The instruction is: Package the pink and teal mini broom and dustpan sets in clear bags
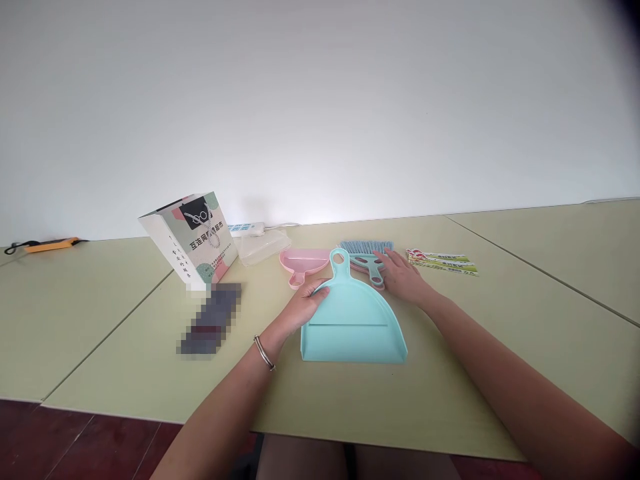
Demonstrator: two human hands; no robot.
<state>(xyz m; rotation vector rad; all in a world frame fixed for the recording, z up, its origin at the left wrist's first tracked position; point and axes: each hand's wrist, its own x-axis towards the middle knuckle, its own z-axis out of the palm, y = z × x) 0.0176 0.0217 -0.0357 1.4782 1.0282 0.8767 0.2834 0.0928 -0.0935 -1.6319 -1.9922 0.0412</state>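
A light teal dustpan [355, 307] faces me, its wide mouth toward me and its handle with a hole pointing away. My left hand [307, 305] grips the pan's left edge, thumb on top and the other fingers hidden behind. My right hand [400, 272] lies at the right side of a small teal hand brush [373, 260] with blue-grey bristles, fingers stretched out and touching its edge. Pink edges of another piece show beneath that brush. Behind the teal pan, a smaller pink dustpan [306, 260] rests on the table, partly covered.
On the left stand a printed paper bag [200, 243] and a pixelated dark item [210, 323]. Clear plastic packaging [264, 247] lies by a white power strip [250, 229]. Green-and-white printed strips [443, 261] lie right. An orange object [53, 245] sits far left on the table [450, 413].
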